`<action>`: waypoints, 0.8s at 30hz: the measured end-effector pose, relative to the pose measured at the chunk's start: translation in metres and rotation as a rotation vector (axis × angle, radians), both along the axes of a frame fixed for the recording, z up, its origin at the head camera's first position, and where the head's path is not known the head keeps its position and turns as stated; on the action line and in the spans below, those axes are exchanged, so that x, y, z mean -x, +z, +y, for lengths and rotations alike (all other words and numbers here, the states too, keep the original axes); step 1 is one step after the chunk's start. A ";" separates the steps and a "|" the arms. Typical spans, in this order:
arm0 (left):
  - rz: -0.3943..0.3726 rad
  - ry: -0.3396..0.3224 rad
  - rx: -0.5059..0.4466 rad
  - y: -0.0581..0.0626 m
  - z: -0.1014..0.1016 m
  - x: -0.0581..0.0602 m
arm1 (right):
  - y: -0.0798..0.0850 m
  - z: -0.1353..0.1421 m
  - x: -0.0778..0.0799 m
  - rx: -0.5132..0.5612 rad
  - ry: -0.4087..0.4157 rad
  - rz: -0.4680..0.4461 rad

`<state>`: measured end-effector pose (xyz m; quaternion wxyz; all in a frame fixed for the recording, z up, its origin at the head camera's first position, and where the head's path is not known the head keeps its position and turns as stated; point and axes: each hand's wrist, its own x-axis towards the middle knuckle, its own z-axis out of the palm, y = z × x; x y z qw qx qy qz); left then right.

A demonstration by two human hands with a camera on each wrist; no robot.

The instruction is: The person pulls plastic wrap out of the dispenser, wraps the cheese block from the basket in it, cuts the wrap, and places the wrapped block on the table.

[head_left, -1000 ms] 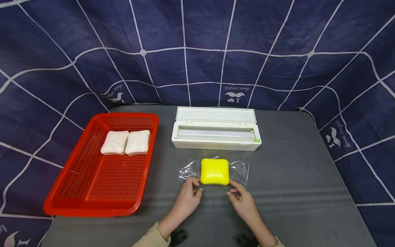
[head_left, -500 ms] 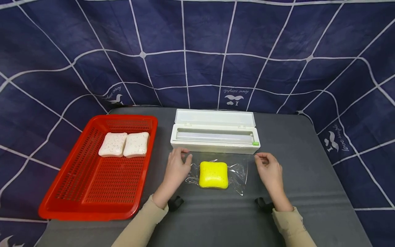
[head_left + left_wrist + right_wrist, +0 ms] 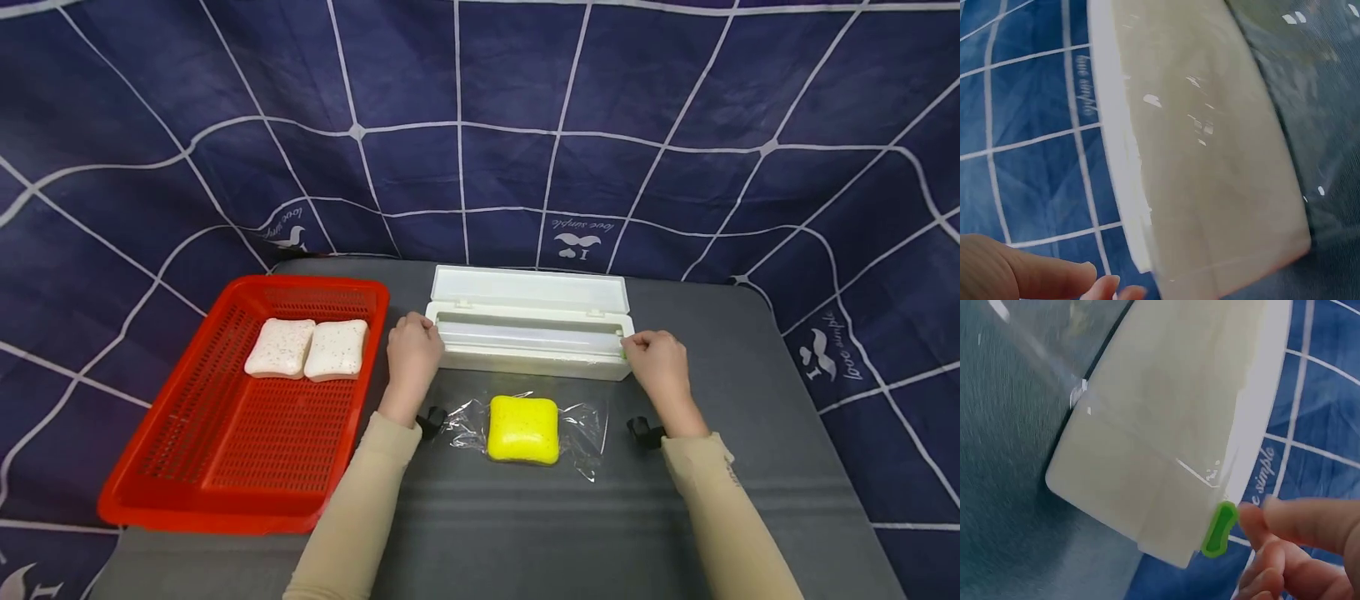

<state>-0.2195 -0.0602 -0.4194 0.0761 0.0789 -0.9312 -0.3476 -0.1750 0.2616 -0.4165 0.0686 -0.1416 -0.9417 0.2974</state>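
Note:
A white cling film dispenser [image 3: 525, 358] stands at the back with its lid raised and a film roll [image 3: 532, 337] showing inside. My left hand [image 3: 414, 350] is at its left end, thumb near loosely bent fingers, with nothing visible between them. At the right end, the fingertips of my right hand [image 3: 660, 364] come up against the green slide cutter [image 3: 1219, 529]; the right wrist view shows them beside it, not wrapped round it. In front of the dispenser lies a yellow toast-shaped block [image 3: 523, 429] on clear cling film [image 3: 585, 429], which runs up over the dispenser's front.
To the left stands a red perforated basket [image 3: 243, 523] holding two white speckled toast-shaped blocks [image 3: 336, 350] side by side. A dark blue checked cloth [image 3: 510, 167] rises behind and around the grey table [image 3: 525, 533].
Both hands have moved away from beside the yellow block, outward and forward to the dispenser's two ends. The cling film has shifted slightly around the block.

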 end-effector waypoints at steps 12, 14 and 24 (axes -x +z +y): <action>-0.002 -0.045 0.336 -0.007 0.006 0.007 | -0.002 -0.011 0.015 -0.355 0.109 -0.089; -0.027 -0.063 0.411 -0.006 0.011 0.006 | -0.002 -0.012 0.016 -0.365 0.106 -0.110; -0.029 -0.065 0.545 -0.009 0.026 -0.001 | -0.006 -0.005 0.017 -0.111 0.048 -0.122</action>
